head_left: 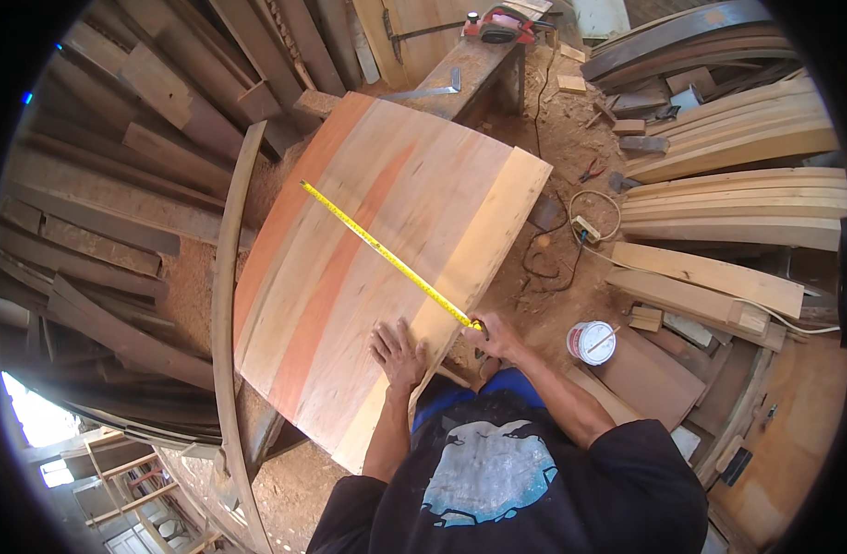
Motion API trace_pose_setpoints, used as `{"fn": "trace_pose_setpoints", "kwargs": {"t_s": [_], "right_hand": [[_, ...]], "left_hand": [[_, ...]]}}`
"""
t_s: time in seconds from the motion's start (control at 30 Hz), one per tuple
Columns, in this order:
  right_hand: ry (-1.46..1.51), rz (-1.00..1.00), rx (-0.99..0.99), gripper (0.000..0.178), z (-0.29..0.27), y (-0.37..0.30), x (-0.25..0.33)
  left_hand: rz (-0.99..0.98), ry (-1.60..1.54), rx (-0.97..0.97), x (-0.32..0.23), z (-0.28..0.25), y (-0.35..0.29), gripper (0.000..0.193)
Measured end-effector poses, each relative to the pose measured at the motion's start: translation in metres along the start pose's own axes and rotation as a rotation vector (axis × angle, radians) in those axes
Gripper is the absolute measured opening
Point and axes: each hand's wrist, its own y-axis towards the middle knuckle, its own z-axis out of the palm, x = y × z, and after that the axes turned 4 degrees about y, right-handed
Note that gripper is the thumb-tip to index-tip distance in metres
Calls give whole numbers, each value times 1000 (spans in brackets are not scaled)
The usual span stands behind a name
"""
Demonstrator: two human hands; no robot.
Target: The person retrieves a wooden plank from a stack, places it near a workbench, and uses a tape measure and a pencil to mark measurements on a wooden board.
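Note:
A wide wooden panel (368,194), made of joined boards in pale and reddish tones, lies in front of me. Across it runs the yellow blade of a tape measure (379,247), drawn out from the near right edge toward the far left. My right hand (497,338) grips the tape's case at that near edge, and the fingers hide most of the case. Flat on the panel, to the left of the tape, rests my left hand (399,355) with its fingers spread. It holds nothing.
Beyond the panel, a bench (484,78) bears a metal square (433,90) and a red power planer (502,26). A long curved strip (228,277) stands along the panel's left side. At right are a white bucket (592,343), a power strip (585,229), pliers (591,170) and stacked planks (733,208).

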Motion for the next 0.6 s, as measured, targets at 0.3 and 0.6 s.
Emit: {"fn": "trace_pose_setpoints", "kwargs": {"t_s": [0.3,0.6], "right_hand": [[-210,-382,-244,30,58,8,5],[-291,-206,-143,37,170,-48,64]], "left_hand": [[90,-45,-163,12,12,-5,77],[290,-104,-225,130,-3,-70,69]]}}
